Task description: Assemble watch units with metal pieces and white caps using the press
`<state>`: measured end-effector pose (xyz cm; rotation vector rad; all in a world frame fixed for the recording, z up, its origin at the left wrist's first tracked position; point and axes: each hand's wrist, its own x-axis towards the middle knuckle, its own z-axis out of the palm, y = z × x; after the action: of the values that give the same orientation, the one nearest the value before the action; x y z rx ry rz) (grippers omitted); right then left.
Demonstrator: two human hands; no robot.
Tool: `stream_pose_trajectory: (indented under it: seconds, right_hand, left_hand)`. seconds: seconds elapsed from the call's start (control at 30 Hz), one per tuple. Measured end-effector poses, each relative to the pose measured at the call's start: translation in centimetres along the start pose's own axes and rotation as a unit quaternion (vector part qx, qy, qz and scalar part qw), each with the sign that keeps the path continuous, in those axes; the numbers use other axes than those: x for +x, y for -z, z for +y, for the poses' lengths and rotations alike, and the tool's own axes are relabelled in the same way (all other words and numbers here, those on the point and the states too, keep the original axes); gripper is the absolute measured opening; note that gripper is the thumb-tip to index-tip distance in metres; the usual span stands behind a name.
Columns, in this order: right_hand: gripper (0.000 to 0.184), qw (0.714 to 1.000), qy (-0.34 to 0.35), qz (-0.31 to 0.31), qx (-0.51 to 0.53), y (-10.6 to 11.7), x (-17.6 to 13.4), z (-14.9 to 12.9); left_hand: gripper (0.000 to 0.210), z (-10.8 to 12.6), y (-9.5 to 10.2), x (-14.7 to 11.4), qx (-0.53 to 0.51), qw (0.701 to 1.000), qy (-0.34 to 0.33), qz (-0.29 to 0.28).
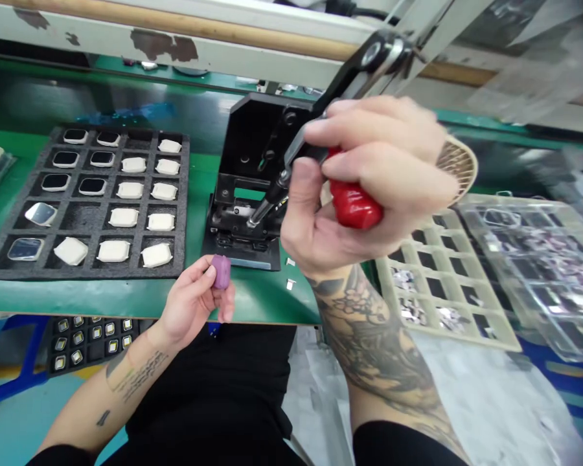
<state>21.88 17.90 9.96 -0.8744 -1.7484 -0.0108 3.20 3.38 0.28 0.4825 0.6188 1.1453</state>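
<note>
Between the thumb and fingers of my left hand (pixel 194 294) is a small purple block (pixel 221 272) with rounded edges, held just in front of the press base. My right hand (pixel 374 175) is raised and wrapped round a red handle knob (pixel 354 204), part of which shows below the fingers. The knob belongs to a black lever press (pixel 252 149) standing on the green bench. Two tiny metal pieces (pixel 290 283) lie on the bench to the right of the press. The right hand hides part of the lever.
A dark foam tray (pixel 184 213) at left holds several watch-sized cases, some white, some with dark screens. At right stand a cream compartment tray (pixel 447 333) and a clear plastic box (pixel 558 272) with small parts. Another dark tray (pixel 94 353) sits below the bench edge.
</note>
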Motion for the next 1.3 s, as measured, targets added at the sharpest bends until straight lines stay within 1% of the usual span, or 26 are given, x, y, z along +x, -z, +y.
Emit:
stream_pose_trajectory:
  seconds: [0.07,0.1,0.13,0.17,0.2,0.23,0.27,0.3,0.33,0.37,0.4,0.47,0.53,0.6,0.67,0.77,0.87,1.03,1.07,1.13,1.23,1.3]
  right_hand:
    - [0.025,0.993,0.11,0.025,-0.027,0.7,0.5,-1.5]
    - [0.016,0.987,0.149,0.04,-0.038,1.1,0.2,-2.2]
    - [0.022,0.985,0.158,0.055,-0.039,1.7,-0.6,-2.8]
    - [0.033,0.987,0.139,0.073,-0.028,2.1,-1.8,-3.4]
    - [0.041,0.992,0.096,0.083,-0.003,2.5,-3.5,-4.0]
    - [0.04,0.995,0.041,0.086,0.034,2.7,-5.5,-4.4]
    - [0.034,0.994,-0.03,0.061,0.083,2.8,-7.6,-4.9]
    - [0.03,0.986,-0.107,-0.005,0.129,2.8,-9.7,-5.2]
    - [0.026,0.971,-0.166,-0.062,0.159,2.7,-11.6,-5.6]
    - [0.021,0.956,-0.213,-0.093,0.177,2.6,-13.2,-5.9]
    - [0.017,0.944,-0.246,-0.111,0.189,2.5,-14.4,-6.2]
    - [0.012,0.934,-0.279,-0.091,0.202,2.5,-15.8,-6.6]
    - [0.013,0.933,-0.286,-0.065,0.21,2.9,-16.1,-6.6]
    - [0.013,0.934,-0.281,-0.056,0.211,3.7,-16.1,-6.2]
    - [0.012,0.936,-0.276,-0.066,0.207,4.6,-16.1,-5.6]
    - [0.011,0.938,-0.271,-0.087,0.197,5.6,-16.3,-5.0]
    - [0.013,0.946,-0.254,-0.096,0.179,5.7,-16.7,-5.0]
    - [0.019,0.959,-0.255,-0.063,0.108,4.7,-16.8,-5.4]
    - [0.02,0.96,-0.255,-0.058,0.097,4.5,-16.8,-5.4]
    - [0.019,0.963,-0.25,-0.055,0.084,4.3,-16.8,-5.5]
    - [0.019,0.965,-0.243,-0.058,0.082,4.4,-16.7,-5.5]
    - [0.019,0.965,-0.24,-0.062,0.079,5.2,-16.6,-5.0]
  left_hand:
    - [0.026,-0.1,-0.3,0.0,0.008,1.0,-0.004,0.004]
    - [0.025,-0.2,-0.5,0.0,0.015,1.0,-0.009,0.007]
    - [0.024,-0.3,-0.6,0.0,0.025,1.0,-0.017,0.01]
    - [0.024,-0.4,-0.8,0.0,0.035,0.999,-0.026,0.013]
    - [0.025,-0.5,-0.9,0.0,0.047,0.998,-0.035,0.015]
    - [0.026,-0.7,-0.9,0.1,0.059,0.997,-0.043,0.017]
    - [0.028,-0.9,-0.9,0.1,0.071,0.996,-0.049,0.017]
    - [0.03,-1.1,-0.9,0.1,0.084,0.995,-0.054,0.017]
    - [0.032,-1.3,-1.0,0.1,0.1,0.993,-0.06,0.017]
    - [0.033,-1.5,-1.0,0.1,0.119,0.991,-0.066,0.017]
    - [0.033,-1.7,-1.0,0.1,0.141,0.987,-0.074,0.019]
    - [0.032,-2.1,-1.2,-0.1,0.197,0.975,-0.099,0.027]
    - [0.029,-2.5,-1.4,-0.1,0.268,0.954,-0.128,0.035]
    - [0.025,-2.9,-1.5,-0.1,0.337,0.929,-0.153,0.033]
    - [0.023,-3.4,-1.6,0.1,0.386,0.907,-0.166,0.02]
    - [0.023,-4.0,-1.4,0.2,0.424,0.888,-0.175,0.008]
    - [0.023,-4.4,-1.0,0.0,0.464,0.866,-0.187,0.017]
    - [0.022,-4.8,-0.7,-0.5,0.546,0.806,-0.223,0.056]
    - [0.022,-4.9,-0.7,-0.5,0.55,0.801,-0.227,0.064]
    - [0.022,-5.0,-0.8,-0.5,0.546,0.804,-0.224,0.071]
    - [0.022,-5.0,-0.9,-0.5,0.517,0.825,-0.216,0.07]
    - [0.021,-4.8,-1.0,-0.4,0.483,0.847,-0.21,0.069]
